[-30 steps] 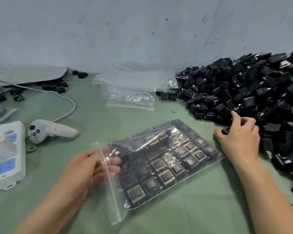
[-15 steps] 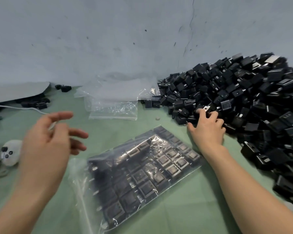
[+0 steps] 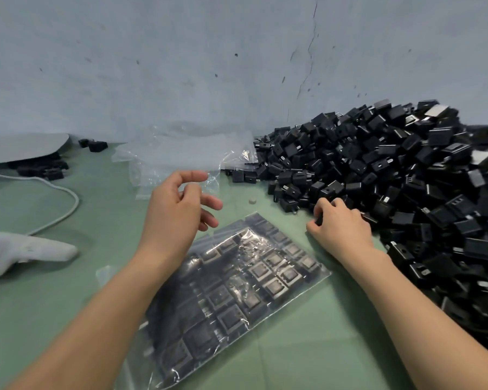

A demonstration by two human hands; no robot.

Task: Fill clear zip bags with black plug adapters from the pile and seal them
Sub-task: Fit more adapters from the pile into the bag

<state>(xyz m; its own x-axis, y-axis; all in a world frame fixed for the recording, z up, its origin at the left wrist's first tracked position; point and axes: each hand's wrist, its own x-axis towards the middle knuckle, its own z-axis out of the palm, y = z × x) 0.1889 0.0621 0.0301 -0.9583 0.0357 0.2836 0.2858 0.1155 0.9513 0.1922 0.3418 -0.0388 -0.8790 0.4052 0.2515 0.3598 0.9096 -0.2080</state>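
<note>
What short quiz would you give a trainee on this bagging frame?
1. True or false: the left hand grips the filled bag.
2. The right hand has its curled fingers at: A) the adapter pile; B) the white controller; C) the empty bags.
3. Short answer: on which side of the filled bag does the adapter pile lie?
Key: 1 false, it hovers open above the table; 2 A; 3 its right.

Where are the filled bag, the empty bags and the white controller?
filled bag (image 3: 251, 282): head view, middle of its clear front.
empty bags (image 3: 175, 156): head view, top sheet of the stack.
white controller (image 3: 31, 250): head view, its handle.
</note>
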